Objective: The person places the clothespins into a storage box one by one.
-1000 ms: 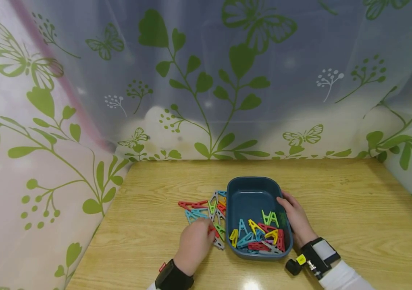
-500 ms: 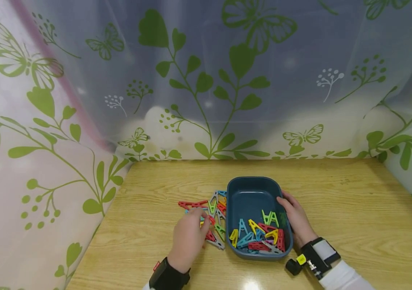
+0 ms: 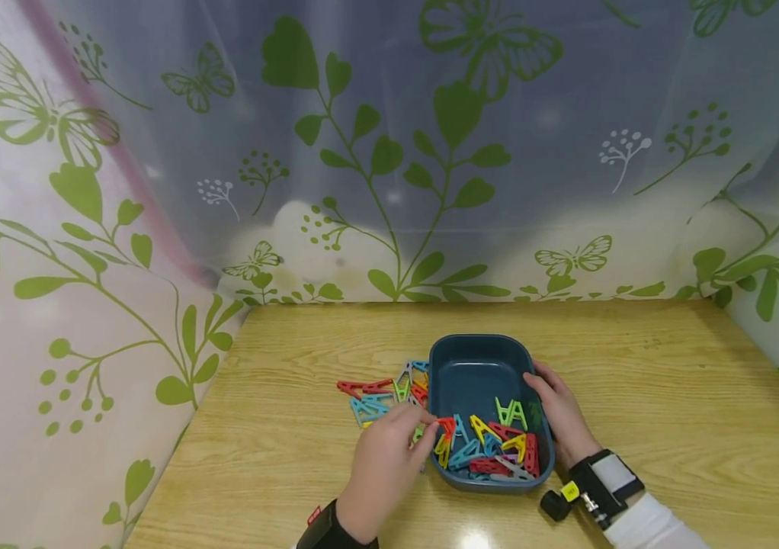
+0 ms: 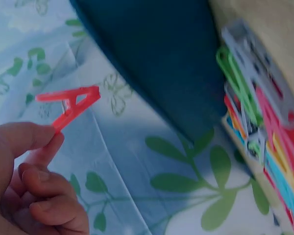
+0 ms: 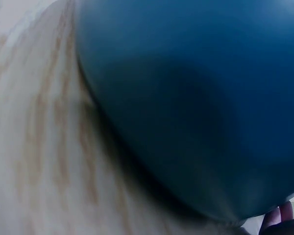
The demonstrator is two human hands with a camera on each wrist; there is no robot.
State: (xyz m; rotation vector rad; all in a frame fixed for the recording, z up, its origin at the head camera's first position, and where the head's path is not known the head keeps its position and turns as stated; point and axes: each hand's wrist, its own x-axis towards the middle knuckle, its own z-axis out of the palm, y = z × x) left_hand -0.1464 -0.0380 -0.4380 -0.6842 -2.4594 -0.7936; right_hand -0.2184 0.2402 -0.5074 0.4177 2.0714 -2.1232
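My left hand (image 3: 386,461) pinches a red plastic clothespin (image 4: 71,115) between thumb and forefinger, over the left rim of a dark blue tub (image 3: 477,375). In the left wrist view the clothespin points away from the fingertips, beside the tub's wall. My right hand (image 3: 563,418) grips the tub's right side, thumb on the rim. Much of the right wrist view is the tub's outer wall, with a few fingertips at the lower right. Yellow, blue, red, green and grey clothespins (image 3: 477,455) lie in the near part of the tub.
Left of the tub, a loose pile of clothespins (image 3: 369,409) lies on the wooden table (image 3: 280,427), partly hidden by my left hand. A curtain (image 3: 376,152) with leaves and butterflies hangs behind the table and along both sides.
My left hand has lifted a red clothespin from the pile and carried it right to the tub's left rim. The right hand and tub have stayed in place.
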